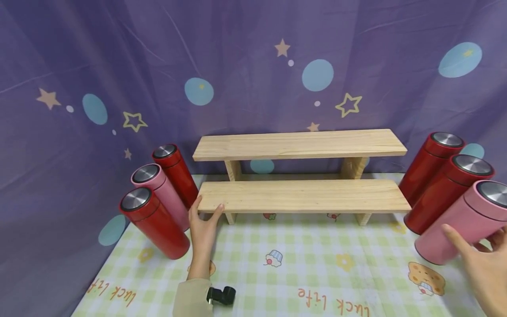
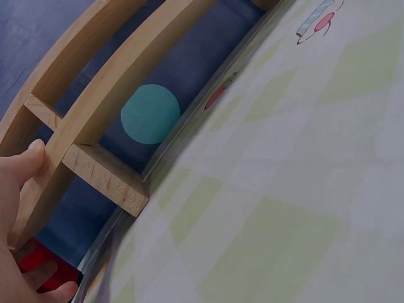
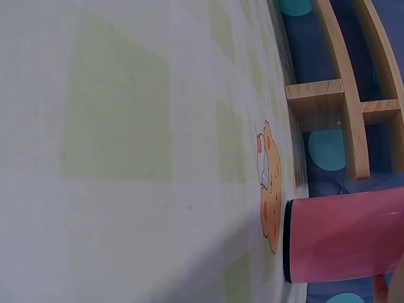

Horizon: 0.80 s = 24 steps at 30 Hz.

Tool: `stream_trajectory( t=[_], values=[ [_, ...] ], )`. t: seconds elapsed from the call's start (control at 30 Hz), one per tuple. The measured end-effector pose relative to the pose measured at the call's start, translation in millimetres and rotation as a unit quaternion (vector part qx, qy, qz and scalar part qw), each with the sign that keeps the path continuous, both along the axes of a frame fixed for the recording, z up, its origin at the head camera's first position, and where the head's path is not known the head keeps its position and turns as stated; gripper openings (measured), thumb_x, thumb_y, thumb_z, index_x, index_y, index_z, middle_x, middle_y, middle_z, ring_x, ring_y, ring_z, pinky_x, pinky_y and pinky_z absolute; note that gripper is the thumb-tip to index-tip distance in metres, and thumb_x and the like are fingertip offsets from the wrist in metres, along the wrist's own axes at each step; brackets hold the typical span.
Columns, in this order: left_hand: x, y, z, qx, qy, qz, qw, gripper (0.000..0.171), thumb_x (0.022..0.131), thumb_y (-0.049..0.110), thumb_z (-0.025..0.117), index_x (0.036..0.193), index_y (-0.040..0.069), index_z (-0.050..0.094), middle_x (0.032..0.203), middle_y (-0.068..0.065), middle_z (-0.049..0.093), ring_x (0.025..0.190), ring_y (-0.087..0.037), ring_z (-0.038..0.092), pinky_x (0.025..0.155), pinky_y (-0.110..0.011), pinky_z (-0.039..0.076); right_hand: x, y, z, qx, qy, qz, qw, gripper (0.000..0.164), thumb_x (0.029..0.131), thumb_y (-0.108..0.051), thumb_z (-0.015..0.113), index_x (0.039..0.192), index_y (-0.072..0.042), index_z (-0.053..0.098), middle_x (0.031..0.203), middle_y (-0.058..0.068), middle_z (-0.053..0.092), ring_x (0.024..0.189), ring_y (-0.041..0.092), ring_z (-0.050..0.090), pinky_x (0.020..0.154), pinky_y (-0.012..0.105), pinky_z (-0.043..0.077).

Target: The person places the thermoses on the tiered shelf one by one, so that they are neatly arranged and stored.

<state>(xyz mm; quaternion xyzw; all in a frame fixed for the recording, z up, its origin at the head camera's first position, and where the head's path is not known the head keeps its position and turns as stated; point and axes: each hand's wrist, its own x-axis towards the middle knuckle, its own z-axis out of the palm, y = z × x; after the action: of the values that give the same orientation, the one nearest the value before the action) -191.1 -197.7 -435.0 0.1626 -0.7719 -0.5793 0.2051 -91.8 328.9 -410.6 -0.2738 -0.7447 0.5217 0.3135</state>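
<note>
Pink cylindrical bottle with silver-topped lid (image 1: 467, 215) is on the check-clothed table (image 1: 305, 268), far right, nearest the viewer, beside two red cylindrical bottles (image 1: 451, 189). Right hand (image 1: 489, 264): fingers curled round its body. Left hand (image 1: 203, 229): fingers pinch lower-tier left end, pale two-tier wooden shelf (image 1: 301, 196).

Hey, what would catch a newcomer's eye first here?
Probably the two-tier wooden shelf in the middle, before the purple starry curtain. Next, the tall bottles, three on each side of it, four red and two pink; the right hand is around the nearest pink bottle on the right.
</note>
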Motion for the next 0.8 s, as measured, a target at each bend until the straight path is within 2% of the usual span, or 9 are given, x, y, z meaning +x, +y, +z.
stream_trajectory(
  t=[0.1, 0.23, 0.33, 0.4, 0.6, 0.8],
  values=[
    [-0.4, 0, 0.0, 0.006, 0.009, -0.003, 0.9999, 0.079, 0.084, 0.035, 0.081, 0.149, 0.013, 0.041, 0.154, -0.013, 0.031, 0.143, -0.030, 0.027, 0.115, -0.051, 0.021, -0.6, 0, -0.3, 0.001, -0.020, -0.008, 1.000, 0.073, 0.084, -0.014, 0.079, 0.142, -0.033, 0.040, 0.120, -0.021, 0.048, 0.115, -0.003, 0.045, 0.095, 0.008, 0.034],
    [-0.2, 0, -0.9, 0.010, 0.015, -0.006, 0.9998, 0.080, 0.083, 0.035, 0.081, 0.149, 0.012, 0.041, 0.154, -0.013, 0.031, 0.143, -0.030, 0.028, 0.115, -0.050, 0.022, 0.5, 0, 0.6, -0.008, -0.034, -0.016, 0.999, 0.067, 0.084, -0.017, 0.079, 0.138, -0.034, 0.044, 0.116, -0.024, 0.049, 0.115, -0.004, 0.044, 0.098, 0.008, 0.033],
    [0.5, 0, -1.4, 0.008, 0.013, -0.005, 0.9999, 0.080, 0.083, 0.036, 0.081, 0.149, 0.013, 0.041, 0.154, -0.012, 0.031, 0.142, -0.030, 0.028, 0.115, -0.050, 0.022, 1.5, 0, 1.4, -0.012, -0.019, -0.013, 1.000, 0.063, 0.083, -0.013, 0.080, 0.133, -0.033, 0.048, 0.111, -0.024, 0.050, 0.109, -0.005, 0.046, 0.089, 0.002, 0.034],
    [1.1, 0, -1.4, 0.010, 0.011, -0.005, 0.9999, 0.081, 0.083, 0.036, 0.081, 0.150, 0.014, 0.041, 0.154, -0.012, 0.031, 0.142, -0.029, 0.028, 0.115, -0.050, 0.022, 3.6, 0, 2.1, -0.004, -0.004, -0.007, 1.000, 0.063, 0.082, -0.010, 0.080, 0.133, -0.032, 0.049, 0.110, -0.023, 0.051, 0.107, -0.005, 0.047, 0.087, 0.002, 0.035],
    [2.1, 1, -1.0, 0.009, 0.009, -0.004, 0.9999, 0.081, 0.084, 0.036, 0.081, 0.150, 0.014, 0.040, 0.155, -0.012, 0.030, 0.143, -0.030, 0.028, 0.115, -0.051, 0.022, 8.1, -4, 14.8, 0.003, 0.039, 0.013, 0.999, 0.067, 0.084, 0.000, 0.075, 0.140, -0.026, 0.048, 0.118, -0.019, 0.055, 0.114, 0.000, 0.050, 0.089, 0.004, 0.038],
    [2.2, 1, -0.9, -0.001, 0.010, -0.004, 0.9999, 0.081, 0.084, 0.037, 0.080, 0.150, 0.014, 0.040, 0.154, -0.012, 0.031, 0.142, -0.032, 0.029, 0.113, -0.052, 0.024, 13.1, -12, 25.5, 0.005, 0.049, 0.028, 0.998, 0.068, 0.087, 0.005, 0.070, 0.143, -0.024, 0.045, 0.122, -0.016, 0.053, 0.115, 0.001, 0.049, 0.094, 0.007, 0.038]
  ],
)
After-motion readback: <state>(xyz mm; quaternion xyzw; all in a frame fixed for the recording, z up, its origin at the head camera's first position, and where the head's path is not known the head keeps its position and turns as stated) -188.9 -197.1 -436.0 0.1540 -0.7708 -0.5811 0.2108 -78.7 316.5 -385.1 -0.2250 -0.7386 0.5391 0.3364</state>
